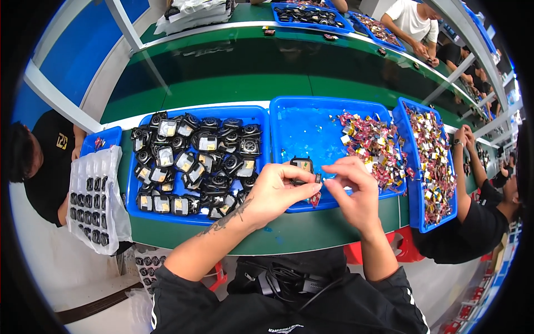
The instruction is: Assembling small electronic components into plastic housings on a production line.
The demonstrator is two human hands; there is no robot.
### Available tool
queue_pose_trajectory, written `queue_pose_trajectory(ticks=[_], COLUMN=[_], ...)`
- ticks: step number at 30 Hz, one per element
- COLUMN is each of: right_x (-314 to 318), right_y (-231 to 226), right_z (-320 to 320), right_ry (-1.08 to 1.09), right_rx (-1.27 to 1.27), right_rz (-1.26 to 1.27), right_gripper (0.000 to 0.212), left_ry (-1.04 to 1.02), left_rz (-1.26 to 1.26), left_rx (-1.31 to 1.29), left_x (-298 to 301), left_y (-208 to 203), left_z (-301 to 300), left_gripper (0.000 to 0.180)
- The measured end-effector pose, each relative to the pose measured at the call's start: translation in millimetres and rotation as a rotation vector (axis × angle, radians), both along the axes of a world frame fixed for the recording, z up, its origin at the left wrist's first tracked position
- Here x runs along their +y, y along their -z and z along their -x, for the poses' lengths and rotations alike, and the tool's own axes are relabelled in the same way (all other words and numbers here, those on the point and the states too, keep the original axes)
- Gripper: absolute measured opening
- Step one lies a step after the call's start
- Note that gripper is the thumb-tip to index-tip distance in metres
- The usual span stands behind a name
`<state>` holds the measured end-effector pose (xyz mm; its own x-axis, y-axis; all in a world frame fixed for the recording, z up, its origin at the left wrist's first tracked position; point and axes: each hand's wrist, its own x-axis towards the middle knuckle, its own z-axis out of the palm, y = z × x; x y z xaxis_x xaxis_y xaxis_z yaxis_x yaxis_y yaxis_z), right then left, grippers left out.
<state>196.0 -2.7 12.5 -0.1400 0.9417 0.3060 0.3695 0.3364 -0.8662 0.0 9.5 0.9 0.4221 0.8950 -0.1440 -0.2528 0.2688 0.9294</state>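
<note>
My left hand (276, 192) is closed around the edge of a black smartwatch case (302, 163), its open back facing up, over the middle blue tray (297, 125). A small red part (315, 199) shows just below my left thumb; whether it is attached to the case I cannot tell. My right hand (356, 192) is beside the case, thumb and forefinger curled close together. Anything between those fingertips is too small to make out. Beneath and right of my hands, many small red, white and yellow components (371, 146) are heaped in the same tray.
A blue tray of black watch cases (206, 142) stands at left, and another of small components (431, 161) at right. Beyond runs a green conveyor belt (222, 78). A co-worker (47, 161) sits at left by a white moulded tray (92, 195); others work along the line.
</note>
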Motion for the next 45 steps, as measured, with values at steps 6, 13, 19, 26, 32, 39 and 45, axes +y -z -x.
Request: queue_pose_trajectory(ticks=[6,13,19,26,32,39,45], right_x=[0,-10,2,-1,3,3,2], right_y=[5,-8,-24,-27,-23,-25,-25], right_z=[0,3,29,31,27,25,24], right_ry=[-0.245,0.042,0.1,0.166,0.126,0.113,0.099], right_rx=[0.472,0.253,-0.154,-0.155,-0.159,-0.183,-0.158], right_rz=[0.157,0.149,-0.148,-0.087,-0.138,-0.108,-0.065], right_gripper=[0.013,0.012,0.012,0.011,0.011,0.01,0.009], left_ry=[0.151,-0.138,-0.053,0.019,0.02,-0.015,0.001], left_rz=[-0.011,-0.269,-0.242,-0.214,-0.183,-0.176,-0.228], left_rx=[-0.078,-0.066,-0.035,-0.08,-0.082,-0.096,-0.059], left_x=[1,0,-6,-5,-7,-9,-9], left_y=[-7,-3,-2,1,3,3,4], left_z=[0,-9,-8,-8,-8,-12,-10], left_gripper=[0.022,0.041,0.045,0.044,0.045,0.045,0.046])
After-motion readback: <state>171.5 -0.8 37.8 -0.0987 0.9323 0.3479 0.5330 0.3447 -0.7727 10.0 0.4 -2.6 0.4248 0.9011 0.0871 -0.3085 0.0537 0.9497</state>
